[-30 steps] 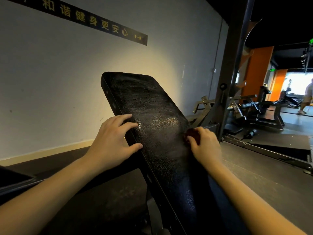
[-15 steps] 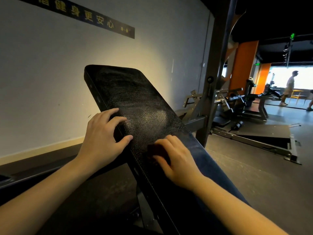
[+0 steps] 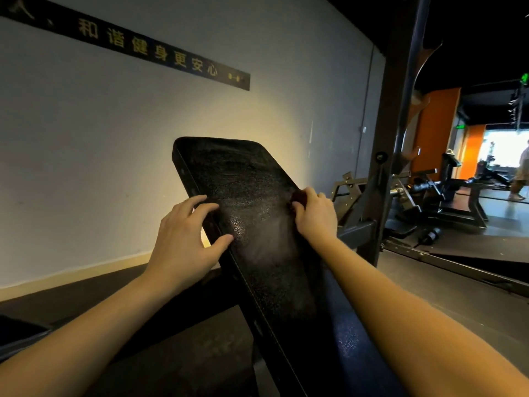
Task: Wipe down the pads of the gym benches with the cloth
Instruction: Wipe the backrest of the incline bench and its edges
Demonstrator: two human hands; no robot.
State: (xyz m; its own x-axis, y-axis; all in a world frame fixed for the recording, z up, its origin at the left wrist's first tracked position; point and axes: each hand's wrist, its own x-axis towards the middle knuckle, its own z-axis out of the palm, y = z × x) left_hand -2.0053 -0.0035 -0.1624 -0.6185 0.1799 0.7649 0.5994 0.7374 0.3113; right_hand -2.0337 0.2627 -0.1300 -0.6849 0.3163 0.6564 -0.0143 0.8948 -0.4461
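Your stroke has swung from mid-pad out to the right edge.
The bench pad (image 3: pixel 252 213) lies under both hands. Your left hand (image 3: pixel 183 245) braces it with fingers spread, and your right hand (image 3: pixel 315 213) clamps the cloth (image 3: pixel 299 197) beneath curled fingers. The stretch beyond your fingertips likely comes next.

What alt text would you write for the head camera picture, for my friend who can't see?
A person's right hand presses a dark red cloth against the right edge of a tilted black bench pad, while the left hand rests on its left edge. Behind is a pale wall with a dark sign; gym machines stand to the right.
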